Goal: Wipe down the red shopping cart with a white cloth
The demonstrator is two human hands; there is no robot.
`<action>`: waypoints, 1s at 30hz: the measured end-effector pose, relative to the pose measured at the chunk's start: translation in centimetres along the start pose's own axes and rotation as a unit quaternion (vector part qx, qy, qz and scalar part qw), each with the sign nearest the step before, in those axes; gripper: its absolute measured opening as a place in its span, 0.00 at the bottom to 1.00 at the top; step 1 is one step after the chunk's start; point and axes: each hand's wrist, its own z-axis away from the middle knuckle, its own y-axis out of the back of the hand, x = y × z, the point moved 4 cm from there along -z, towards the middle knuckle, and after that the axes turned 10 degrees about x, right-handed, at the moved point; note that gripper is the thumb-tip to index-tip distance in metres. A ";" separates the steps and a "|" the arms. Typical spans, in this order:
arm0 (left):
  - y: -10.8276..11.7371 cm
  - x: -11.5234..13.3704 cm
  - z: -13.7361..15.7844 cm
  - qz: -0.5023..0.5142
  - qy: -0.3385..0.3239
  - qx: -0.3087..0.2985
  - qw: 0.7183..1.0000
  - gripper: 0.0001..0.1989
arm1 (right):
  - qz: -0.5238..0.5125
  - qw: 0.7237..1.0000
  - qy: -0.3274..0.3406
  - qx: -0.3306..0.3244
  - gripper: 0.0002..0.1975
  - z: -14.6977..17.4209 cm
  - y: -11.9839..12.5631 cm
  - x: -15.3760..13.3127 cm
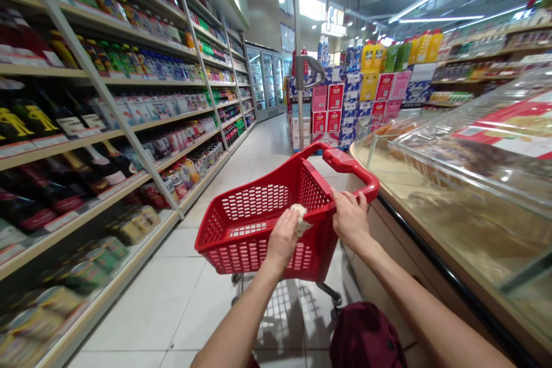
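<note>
A red plastic shopping cart (259,253) stands sideways in the aisle, its handle end to the right. My left hand (283,238) is closed on a crumpled whitish cloth (302,224) at the cart's near rim. Whether that cloth touches the rim I cannot tell. My right hand (350,218) grips the near rim of the cart just below the red handle (366,181). Inside, the part of the basket that shows holds nothing.
Shelves of bottles and cans (142,121) line the left side. At right, a counter (388,184) with clear covers comes close to the cart handle. Stacked drink boxes (334,109) and a metal pole (301,109) stand ahead. Tiled floor (172,293) runs between.
</note>
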 end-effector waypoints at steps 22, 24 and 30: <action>2.7 0.3 1.0 0.320 0.338 0.002 0.885 0.18 | -0.332 0.935 0.013 -0.121 0.32 2.3 0.6 -6.3; 2.1 2.2 0.5 0.453 0.404 -0.040 0.794 0.20 | -0.395 0.909 -0.057 -0.120 0.29 4.0 0.1 -7.4; 5.4 0.0 1.7 0.381 0.388 -0.129 0.829 0.25 | -0.415 0.894 -0.166 -0.032 0.12 4.9 0.2 -4.1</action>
